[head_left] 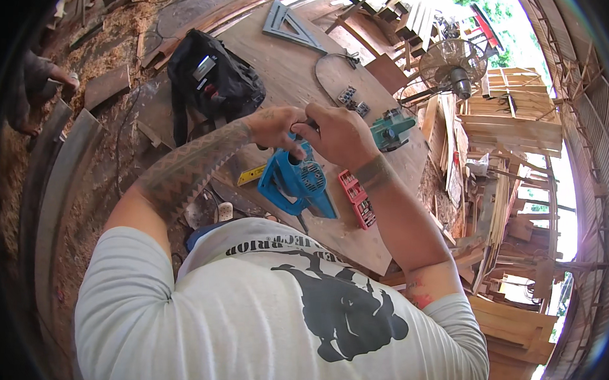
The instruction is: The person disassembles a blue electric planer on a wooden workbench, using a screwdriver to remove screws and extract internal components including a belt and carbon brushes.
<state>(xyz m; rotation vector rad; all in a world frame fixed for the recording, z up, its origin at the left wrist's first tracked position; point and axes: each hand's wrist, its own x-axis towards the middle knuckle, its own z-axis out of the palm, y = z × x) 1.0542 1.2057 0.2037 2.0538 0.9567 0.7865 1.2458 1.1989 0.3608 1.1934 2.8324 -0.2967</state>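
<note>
My left hand [280,129] and my right hand [341,137] meet over the table, both with fingers closed. A small dark piece shows between them; its kind cannot be made out. Just below the hands, a blue power tool [295,179] with a vented body and a loop handle, apparently an electric planer, stands on the wooden tabletop [377,241]. To its right lies a red case of small bits [356,199]. A yellow strip-like tool [251,175] lies to its left. Beyond my right wrist sits a green power tool [393,130].
A black bag [214,77] lies left of my hands. Farther back are a grey triangular square [291,26], a tray of small parts [352,100] and a cord. A fan [453,64] and stacked boards [511,128] stand at the right. Another person [40,87] is at the far left.
</note>
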